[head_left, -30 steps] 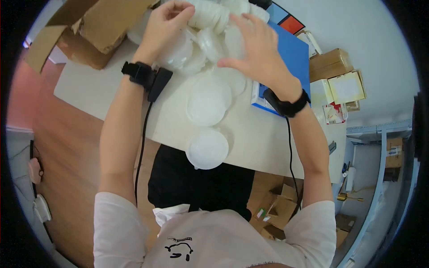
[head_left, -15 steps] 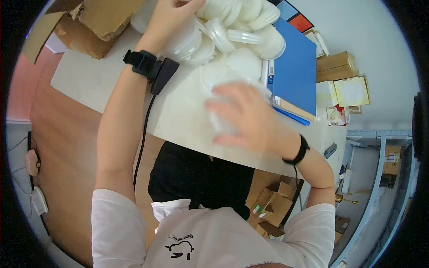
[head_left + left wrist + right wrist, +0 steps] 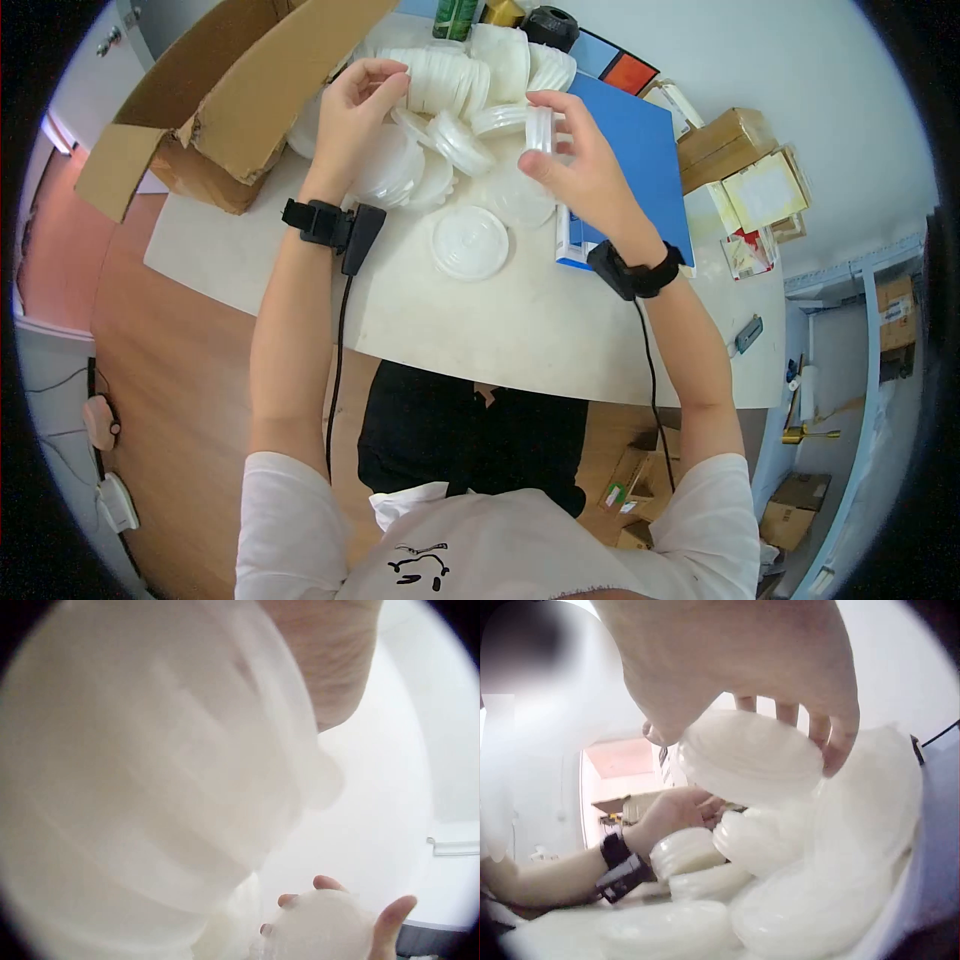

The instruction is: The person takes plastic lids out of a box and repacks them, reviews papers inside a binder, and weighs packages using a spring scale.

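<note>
My right hand [image 3: 590, 165] holds a short stack of round translucent plastic lids [image 3: 540, 128] on edge, thumb on the near side and fingers on the far side. In the right wrist view that held stack [image 3: 754, 754] hangs tilted over other lids. My left hand [image 3: 355, 120] is at the left end of a long row of lids [image 3: 445, 82], fingers loosely bent with a gap to the thumb. Its fingers are mostly hidden in the left wrist view, behind large, close lids [image 3: 150, 787]. One lid [image 3: 470, 243] lies flat on the table in front of the pile.
More lids [image 3: 390, 170] lie heaped by the left forearm. An open cardboard box [image 3: 225, 110] stands at the left, and a blue flat box [image 3: 635, 150] at the right. A green can [image 3: 455, 18] and a black round object [image 3: 551, 28] are behind the pile on the white table [image 3: 480, 330].
My right hand swept down to the table's front, then back up to the pile, and now holds a lid stack. The lids near the front edge are gone. The left hand stays beside the row.
</note>
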`<state>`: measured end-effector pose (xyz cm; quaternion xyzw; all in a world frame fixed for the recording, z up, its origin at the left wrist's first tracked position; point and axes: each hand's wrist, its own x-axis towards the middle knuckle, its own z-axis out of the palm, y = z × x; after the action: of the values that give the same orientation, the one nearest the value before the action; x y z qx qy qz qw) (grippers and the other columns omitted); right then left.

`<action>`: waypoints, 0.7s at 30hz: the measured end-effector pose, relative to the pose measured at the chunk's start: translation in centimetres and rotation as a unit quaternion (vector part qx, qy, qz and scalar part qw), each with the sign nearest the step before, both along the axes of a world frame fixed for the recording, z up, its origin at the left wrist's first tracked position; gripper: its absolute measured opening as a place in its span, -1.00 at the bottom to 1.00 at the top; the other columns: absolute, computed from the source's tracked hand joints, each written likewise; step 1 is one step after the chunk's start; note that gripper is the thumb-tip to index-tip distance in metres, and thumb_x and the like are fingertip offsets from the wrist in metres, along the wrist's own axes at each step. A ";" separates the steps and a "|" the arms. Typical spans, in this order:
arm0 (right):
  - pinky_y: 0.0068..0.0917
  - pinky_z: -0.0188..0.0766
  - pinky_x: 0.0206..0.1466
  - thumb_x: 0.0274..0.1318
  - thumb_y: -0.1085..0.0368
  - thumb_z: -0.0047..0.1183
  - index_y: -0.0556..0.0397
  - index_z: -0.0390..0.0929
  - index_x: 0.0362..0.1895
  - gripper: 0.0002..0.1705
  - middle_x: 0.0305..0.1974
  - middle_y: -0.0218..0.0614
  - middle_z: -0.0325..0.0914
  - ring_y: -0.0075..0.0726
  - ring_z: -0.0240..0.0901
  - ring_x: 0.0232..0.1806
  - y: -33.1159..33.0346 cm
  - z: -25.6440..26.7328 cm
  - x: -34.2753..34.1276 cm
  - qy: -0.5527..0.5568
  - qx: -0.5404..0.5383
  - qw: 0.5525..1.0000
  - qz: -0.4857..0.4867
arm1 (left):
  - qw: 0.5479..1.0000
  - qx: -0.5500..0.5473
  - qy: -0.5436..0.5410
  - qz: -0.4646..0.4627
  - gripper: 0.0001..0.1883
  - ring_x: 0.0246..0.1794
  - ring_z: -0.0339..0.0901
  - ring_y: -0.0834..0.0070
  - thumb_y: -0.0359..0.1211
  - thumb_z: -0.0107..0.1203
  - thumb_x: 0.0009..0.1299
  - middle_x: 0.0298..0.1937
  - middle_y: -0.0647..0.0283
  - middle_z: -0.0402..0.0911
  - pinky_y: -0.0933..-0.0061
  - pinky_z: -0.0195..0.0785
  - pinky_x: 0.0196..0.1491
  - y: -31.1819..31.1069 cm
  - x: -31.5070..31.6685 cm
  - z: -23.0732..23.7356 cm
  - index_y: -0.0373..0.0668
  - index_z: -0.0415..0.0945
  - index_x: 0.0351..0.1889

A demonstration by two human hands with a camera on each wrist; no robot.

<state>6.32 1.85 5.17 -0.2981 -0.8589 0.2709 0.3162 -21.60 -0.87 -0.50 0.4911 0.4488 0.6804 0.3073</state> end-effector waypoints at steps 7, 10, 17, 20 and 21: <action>-0.22 0.36 0.21 -0.06 -0.02 0.46 0.13 0.40 0.07 -0.26 0.12 -0.07 0.42 -0.02 0.42 0.12 0.5 0.5 -2.0 -0.009 0.051 0.998 0.034 | 0.994 0.009 0.112 0.013 -0.73 0.00 0.57 0.51 -0.35 0.17 0.47 0.02 0.23 0.65 0.46 0.38 0.16 -1.7 0.2 2.0 -0.28 0.57 0.05; -0.19 0.34 0.23 -0.07 0.03 0.46 0.14 0.41 -0.05 -0.34 0.11 -0.02 0.40 0.09 0.40 0.14 0.6 -0.2 -1.7 -0.111 0.058 0.992 0.006 | 0.953 -0.003 0.296 0.066 -0.67 0.04 0.56 0.43 -0.31 0.24 0.42 0.00 0.18 0.66 0.39 0.36 0.20 -3.7 0.4 3.9 -0.30 0.57 0.07; 0.10 0.08 0.42 0.06 0.03 0.35 -0.01 0.45 0.18 -0.35 0.31 0.05 0.28 0.22 0.13 0.40 -0.4 -0.6 -0.7 -0.101 0.324 0.940 -0.037 | 0.858 -0.162 0.483 0.069 -0.20 0.31 0.40 0.07 -0.11 0.36 0.30 0.23 -0.10 0.45 0.10 0.31 0.30 -10.4 1.8 2.1 -0.19 0.24 0.42; 0.14 0.05 0.44 0.11 0.00 0.30 -0.02 0.43 0.26 -0.32 0.35 0.12 0.24 0.25 0.10 0.42 -0.7 0.3 0.6 -0.091 0.310 0.939 -0.118 | 0.914 -0.241 0.325 0.004 -0.26 0.21 0.49 0.17 -0.12 0.28 0.40 0.18 -0.01 0.50 0.23 0.40 0.22 -9.0 1.0 1.5 -0.25 0.20 0.42; 0.13 0.07 0.44 0.14 -0.02 0.28 0.00 0.41 0.29 -0.30 0.34 0.16 0.23 0.26 0.12 0.41 -0.7 0.5 1.5 -0.088 0.286 0.940 -0.166 | 0.935 -0.289 0.199 -0.053 -0.29 0.15 0.54 0.24 -0.12 0.22 0.45 0.16 0.04 0.52 0.31 0.43 0.17 -8.4 0.4 1.3 -0.28 0.18 0.42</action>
<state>7.80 1.16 5.62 -0.3559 -0.8628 -0.0701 0.3521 -21.20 -9.27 0.80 0.5296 0.6510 0.3927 0.3762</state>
